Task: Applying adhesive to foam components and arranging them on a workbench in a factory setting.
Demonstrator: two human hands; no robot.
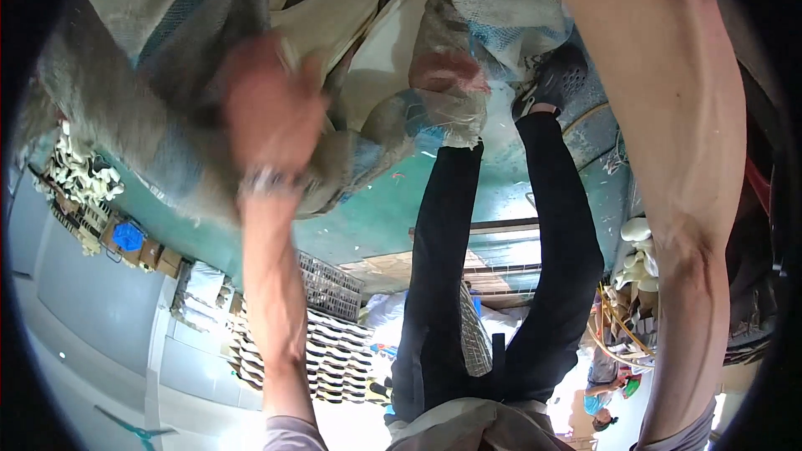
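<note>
Grey-beige woven sack (pixel 159 104), blue bands; inside it, plain cream sole-shaped pieces (pixel 338 17); beside it, dark grey hole-dotted clog (pixel 565 75); below it, green floor (pixel 368 234).

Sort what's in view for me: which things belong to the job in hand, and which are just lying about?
Apparently in the job:
woven sack, nearest the blurred left hand
cream sole-shaped pieces showing between the sacking

Apparently just lying about:
blue container
grey lattice crate
heap of pale pieces, far left
</note>
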